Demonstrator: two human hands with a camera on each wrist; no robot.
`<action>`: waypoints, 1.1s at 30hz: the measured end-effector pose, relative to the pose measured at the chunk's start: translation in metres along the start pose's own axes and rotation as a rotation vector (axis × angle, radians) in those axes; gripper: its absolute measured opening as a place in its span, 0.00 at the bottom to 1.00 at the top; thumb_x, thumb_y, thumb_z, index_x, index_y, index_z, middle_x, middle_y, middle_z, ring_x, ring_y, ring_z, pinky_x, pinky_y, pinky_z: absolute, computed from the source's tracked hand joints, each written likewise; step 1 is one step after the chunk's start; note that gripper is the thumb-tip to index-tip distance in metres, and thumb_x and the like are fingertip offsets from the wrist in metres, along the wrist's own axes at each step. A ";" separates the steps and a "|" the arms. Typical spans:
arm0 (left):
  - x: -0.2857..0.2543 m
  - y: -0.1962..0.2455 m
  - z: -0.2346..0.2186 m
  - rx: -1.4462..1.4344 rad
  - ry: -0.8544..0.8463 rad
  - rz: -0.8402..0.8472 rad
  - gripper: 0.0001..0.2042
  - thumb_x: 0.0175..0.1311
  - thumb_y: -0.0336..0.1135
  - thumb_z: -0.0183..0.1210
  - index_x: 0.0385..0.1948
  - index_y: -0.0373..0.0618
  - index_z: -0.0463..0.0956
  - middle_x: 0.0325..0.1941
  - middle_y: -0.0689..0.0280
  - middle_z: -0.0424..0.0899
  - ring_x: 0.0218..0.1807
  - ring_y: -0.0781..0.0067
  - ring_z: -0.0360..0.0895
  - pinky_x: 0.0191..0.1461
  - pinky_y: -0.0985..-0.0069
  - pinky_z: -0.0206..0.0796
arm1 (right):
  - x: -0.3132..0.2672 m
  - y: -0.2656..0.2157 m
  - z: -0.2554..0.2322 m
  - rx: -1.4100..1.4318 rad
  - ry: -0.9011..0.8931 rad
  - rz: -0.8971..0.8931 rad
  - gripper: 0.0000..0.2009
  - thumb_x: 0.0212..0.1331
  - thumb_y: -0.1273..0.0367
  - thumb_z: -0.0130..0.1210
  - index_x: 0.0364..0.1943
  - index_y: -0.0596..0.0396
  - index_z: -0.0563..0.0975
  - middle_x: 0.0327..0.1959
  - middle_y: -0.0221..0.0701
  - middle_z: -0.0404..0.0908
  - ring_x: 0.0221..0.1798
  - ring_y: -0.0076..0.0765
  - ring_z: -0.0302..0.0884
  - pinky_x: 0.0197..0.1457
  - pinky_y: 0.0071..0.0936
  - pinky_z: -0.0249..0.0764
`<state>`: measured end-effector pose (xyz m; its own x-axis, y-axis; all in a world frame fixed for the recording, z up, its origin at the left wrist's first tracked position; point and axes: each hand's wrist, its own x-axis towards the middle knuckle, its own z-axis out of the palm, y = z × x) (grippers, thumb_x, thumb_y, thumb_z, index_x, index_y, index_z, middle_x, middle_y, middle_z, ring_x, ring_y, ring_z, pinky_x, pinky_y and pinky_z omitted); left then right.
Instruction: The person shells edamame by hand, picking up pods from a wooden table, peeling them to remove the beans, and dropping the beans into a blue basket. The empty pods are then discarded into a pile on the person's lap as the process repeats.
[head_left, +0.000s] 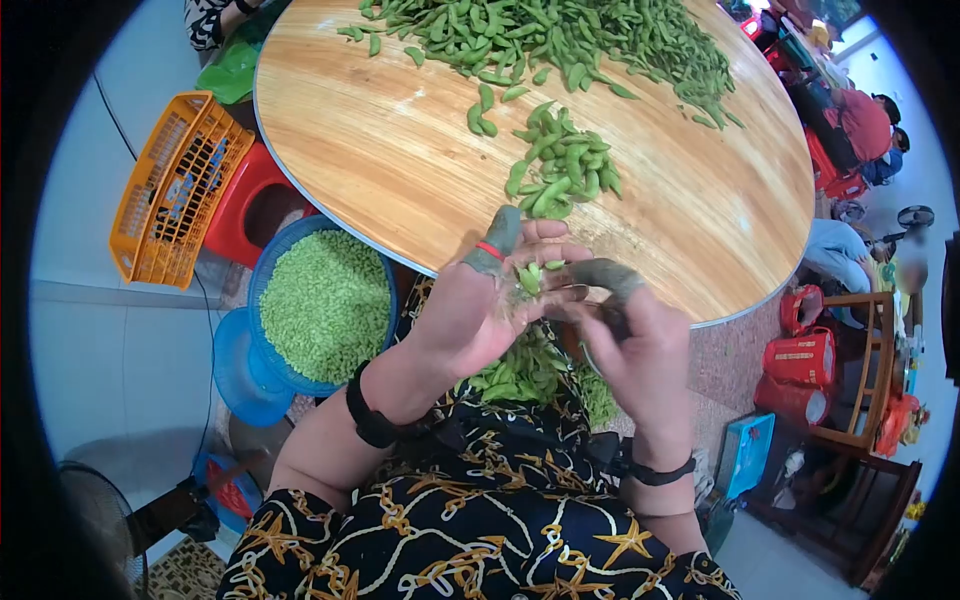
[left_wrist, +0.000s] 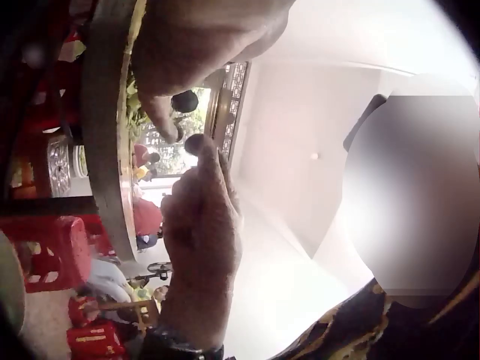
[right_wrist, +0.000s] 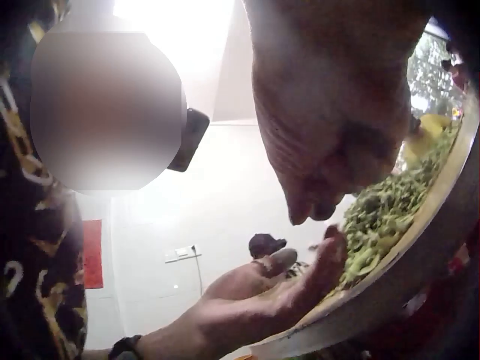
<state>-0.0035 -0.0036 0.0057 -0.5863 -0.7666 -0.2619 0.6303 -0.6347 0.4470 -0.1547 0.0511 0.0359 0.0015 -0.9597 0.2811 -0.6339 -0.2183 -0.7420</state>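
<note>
In the head view the left hand (head_left: 470, 305) is turned palm up near the table's front edge, with a few green beans or pod pieces (head_left: 530, 277) on its palm and fingers. A grey cover with a red band wraps its thumb. Close against it, the right hand (head_left: 635, 345) has curled, partly covered fingers; whether they pinch a pod is blurred. A small heap of green pods (head_left: 562, 160) lies on the round wooden table (head_left: 370, 150) just beyond the hands. More pods and husks (head_left: 520, 370) rest on the lap below.
A large pile of pods (head_left: 560, 40) covers the table's far side. Left of the table stand a blue basin of shelled beans (head_left: 325, 305), a red stool (head_left: 232, 215) and an orange crate (head_left: 180, 190). A fan (head_left: 95, 520) is at lower left, a wooden chair (head_left: 862, 370) at right.
</note>
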 end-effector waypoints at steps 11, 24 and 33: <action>-0.002 -0.003 -0.003 -0.065 -0.074 0.061 0.30 0.67 0.56 0.37 0.55 0.36 0.60 0.53 0.52 0.70 0.56 0.63 0.67 0.62 0.67 0.58 | 0.009 0.003 0.036 0.051 0.043 0.000 0.04 0.50 0.76 0.57 0.30 0.59 0.74 0.19 0.36 0.77 0.20 0.35 0.77 0.22 0.26 0.71; -0.005 0.009 -0.017 -0.105 -0.029 0.058 0.21 0.69 0.46 0.40 0.51 0.36 0.65 0.43 0.57 0.76 0.43 0.69 0.74 0.46 0.74 0.70 | 0.026 0.043 -0.025 0.756 -0.834 -0.049 0.09 0.48 0.72 0.58 0.32 0.63 0.77 0.22 0.30 0.79 0.24 0.25 0.75 0.29 0.21 0.70; -0.008 0.015 -0.014 0.313 0.086 0.228 0.13 0.63 0.27 0.44 0.49 0.39 0.64 0.37 0.64 0.74 0.24 0.85 0.67 0.22 0.90 0.56 | 0.052 0.023 0.042 -0.573 0.064 0.036 0.12 0.49 0.67 0.60 0.24 0.59 0.69 0.14 0.42 0.74 0.19 0.50 0.75 0.21 0.39 0.68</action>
<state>0.0173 -0.0083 0.0026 -0.3959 -0.8982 -0.1911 0.5458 -0.3975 0.7376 -0.1365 -0.0108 0.0076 -0.0629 -0.9482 0.3112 -0.9503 -0.0384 -0.3090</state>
